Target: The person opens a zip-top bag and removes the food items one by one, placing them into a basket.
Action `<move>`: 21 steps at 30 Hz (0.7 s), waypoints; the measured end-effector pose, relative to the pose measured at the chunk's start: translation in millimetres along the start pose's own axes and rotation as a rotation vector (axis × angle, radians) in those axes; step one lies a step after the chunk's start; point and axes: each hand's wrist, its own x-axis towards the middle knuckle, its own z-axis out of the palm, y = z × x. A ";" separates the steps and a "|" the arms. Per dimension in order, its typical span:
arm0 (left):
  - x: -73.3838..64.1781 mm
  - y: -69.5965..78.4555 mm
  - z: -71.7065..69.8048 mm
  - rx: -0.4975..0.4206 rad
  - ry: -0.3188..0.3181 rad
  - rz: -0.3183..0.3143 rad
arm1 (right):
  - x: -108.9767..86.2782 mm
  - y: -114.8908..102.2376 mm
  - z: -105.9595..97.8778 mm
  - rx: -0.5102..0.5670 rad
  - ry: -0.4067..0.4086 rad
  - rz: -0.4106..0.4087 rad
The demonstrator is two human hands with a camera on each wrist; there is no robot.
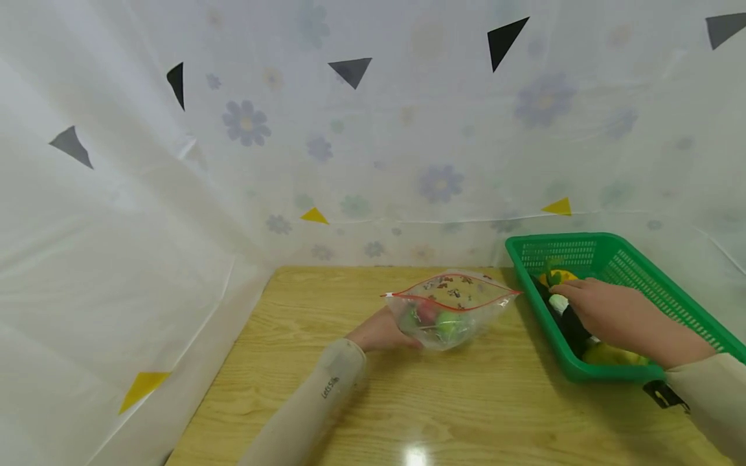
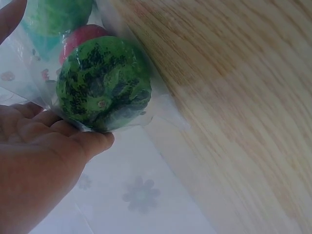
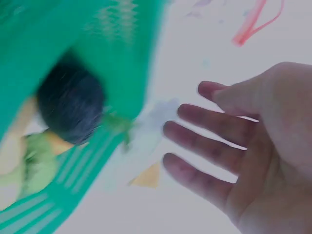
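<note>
A clear zip bag [image 1: 434, 327] with a red-edged mouth stands gaping on the wooden table. Inside it are a striped green watermelon-like ball [image 2: 105, 83], a red round thing [image 2: 83, 40] and a light green one [image 1: 450, 322]. My left hand [image 1: 384, 329] grips the bag at its left side, fingers against the plastic by the striped ball. Over the green basket [image 1: 568, 362], my right hand [image 1: 618, 317] reaches in; its fingers are spread and hold nothing in the right wrist view. A dark rounded thing [image 3: 72, 100], blurred, lies in the basket near those fingers.
Also in the basket are an orange-yellow thing with a green top [image 1: 558, 277], a whitish piece [image 1: 558, 303] and a yellow one [image 1: 612, 354]. The wooden table [image 1: 443, 408] meets a flowered plastic curtain [image 1: 379, 162] at the back and left.
</note>
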 end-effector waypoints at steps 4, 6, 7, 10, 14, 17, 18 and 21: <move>0.4 0.2 -1.1 -0.002 -0.004 -0.007 | 14.5 -32.5 -15.8 0.001 0.086 -0.054; 0.9 0.4 -1.5 -0.012 -0.008 -0.003 | 21.4 -46.3 -21.7 0.019 0.114 -0.098; 1.2 0.5 -1.8 -0.012 -0.008 -0.002 | 25.2 -53.0 -24.4 0.032 0.117 -0.116; 1.7 0.4 -2.3 -0.015 -0.014 0.009 | 38.3 -71.6 -31.1 0.085 0.091 -0.161; 2.2 -0.9 -2.4 -0.023 -0.018 0.025 | 58.3 -89.5 -30.8 0.167 -0.005 -0.175; 2.4 -1.6 -2.0 -0.042 -0.022 0.035 | 73.8 -95.5 -22.3 0.216 -0.086 -0.190; 2.2 -1.6 -1.8 -0.048 -0.023 0.037 | 79.1 -96.7 -18.8 0.227 -0.110 -0.201; 1.8 -0.9 -1.2 -0.075 -0.026 0.044 | 94.8 -100.0 -8.4 0.242 -0.159 -0.238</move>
